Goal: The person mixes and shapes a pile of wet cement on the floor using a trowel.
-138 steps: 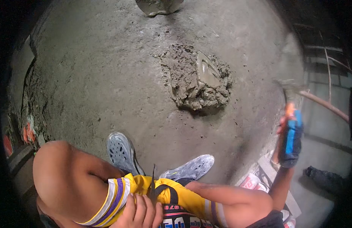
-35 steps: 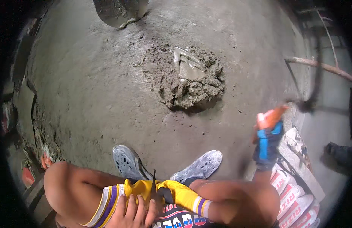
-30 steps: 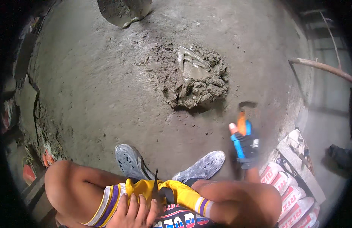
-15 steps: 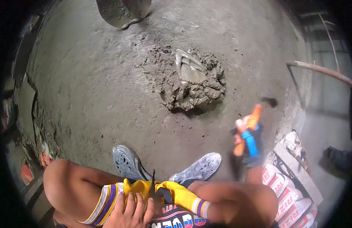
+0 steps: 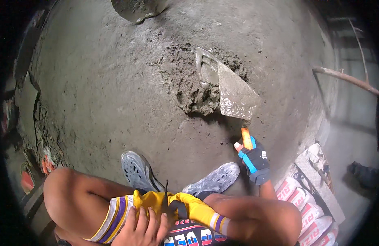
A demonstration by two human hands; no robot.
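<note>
While our left hand (image 5: 142,230) lies loosely spread on our yellow shorts (image 5: 195,210), we clamp our gloved right hand (image 5: 254,162), well apart from it, on the orange handle (image 5: 246,138) of a trowel (image 5: 237,94) that covers, ahead, the right side of a mortar heap (image 5: 199,99).

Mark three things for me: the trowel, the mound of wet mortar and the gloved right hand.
Trowel (image 5: 238,95): head view, on the middle of its blade.
Mound of wet mortar (image 5: 199,100): head view, on its lumpy surface, left of the trowel.
Gloved right hand (image 5: 254,160): head view, on its back.
</note>
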